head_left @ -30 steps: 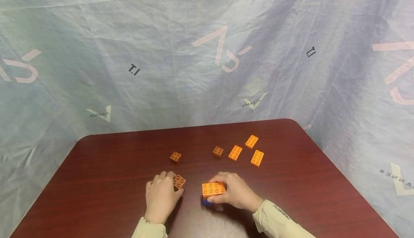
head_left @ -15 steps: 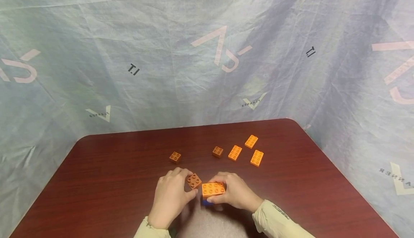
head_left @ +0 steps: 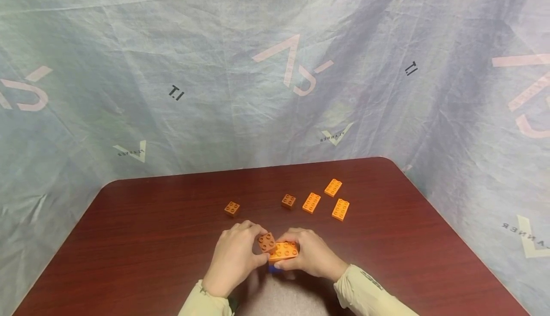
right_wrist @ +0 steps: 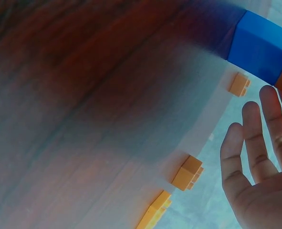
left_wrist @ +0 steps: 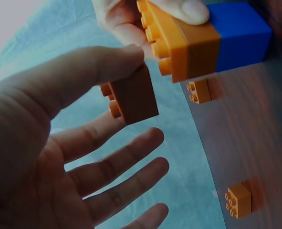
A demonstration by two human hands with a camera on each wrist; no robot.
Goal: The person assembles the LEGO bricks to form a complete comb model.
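Between the thumb and index finger of my left hand is a brown two-by-two toy brick, studs up, over the left end of a small stack. My right hand grips that stack: an orange two-by-four brick on top, a brown layer under it, and a blue brick at the bottom. In the left wrist view a narrow gap shows between the brown brick and the orange studs. The left hand's other fingers are spread and hold nothing. Right fingers partly hide the stack.
Beyond the hands lie two loose brown bricks, one left and one in the middle. Three orange bricks lie to the right: a near-left one, a far one and a right one. A grey curtain hangs behind the table.
My left hand has carried the brown brick to the right, from beside the stack to over its left end. The right hand and its stack have stayed in place.
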